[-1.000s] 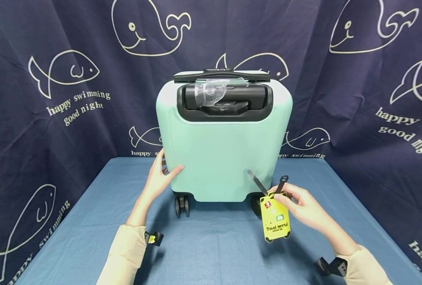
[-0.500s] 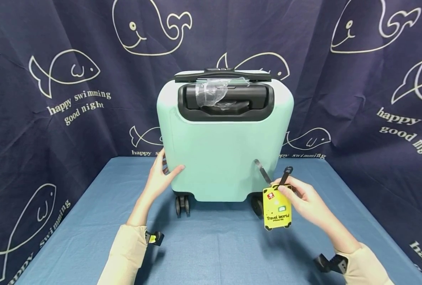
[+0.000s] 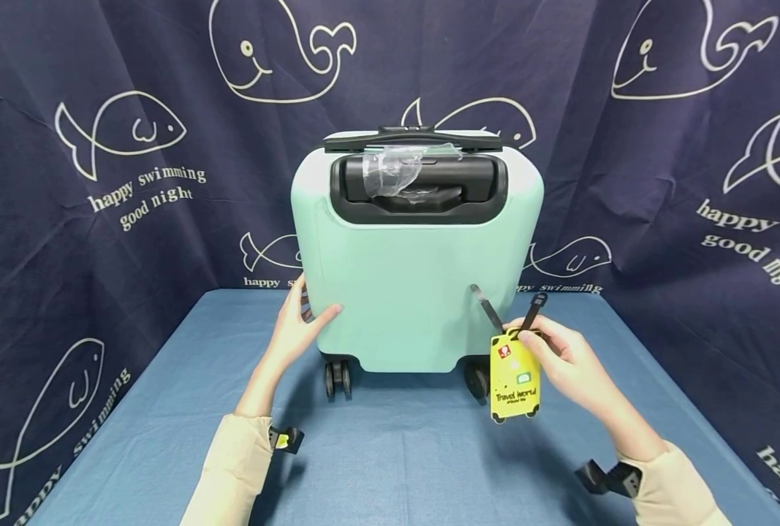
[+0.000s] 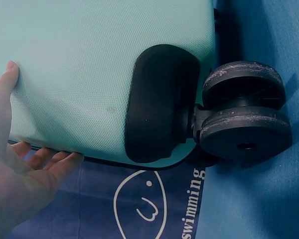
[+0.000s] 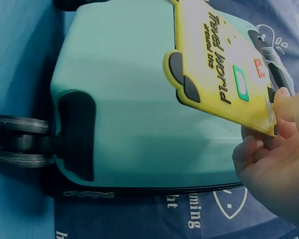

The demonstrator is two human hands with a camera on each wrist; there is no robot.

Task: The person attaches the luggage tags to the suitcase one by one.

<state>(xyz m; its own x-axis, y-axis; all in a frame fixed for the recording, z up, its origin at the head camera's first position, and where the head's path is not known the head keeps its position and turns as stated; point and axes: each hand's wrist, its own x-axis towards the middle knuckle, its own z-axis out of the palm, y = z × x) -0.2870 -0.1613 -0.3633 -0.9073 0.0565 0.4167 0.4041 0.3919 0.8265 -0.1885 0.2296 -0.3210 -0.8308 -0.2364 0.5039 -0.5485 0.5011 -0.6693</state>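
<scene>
A mint-green suitcase (image 3: 403,292) stands upright on its wheels. My left hand (image 3: 292,329) holds its lower left side, thumb on the face towards me and fingers round the side. The left wrist view shows that hand (image 4: 27,172) with fingertips along the shell's edge. My right hand (image 3: 570,358) pinches the top of a yellow luggage tag (image 3: 515,380) printed "Travel World", in front of the suitcase's lower right. The tag's black strap (image 3: 491,314) sticks up in two unfastened ends. In the right wrist view, the tag (image 5: 224,64) hangs tilted between thumb and fingers.
Clear plastic wrap (image 3: 392,172) clings to the suitcase's black pull handle (image 3: 455,179). A black carry handle (image 3: 412,139) runs along the top. Blue cloth (image 3: 390,453) covers the table, with a dark fish-print curtain (image 3: 166,66) behind and at both sides.
My right hand has moved upward and slightly right with the luggage tag, its strap ends rising with it. My left hand and the suitcase stay in place.
</scene>
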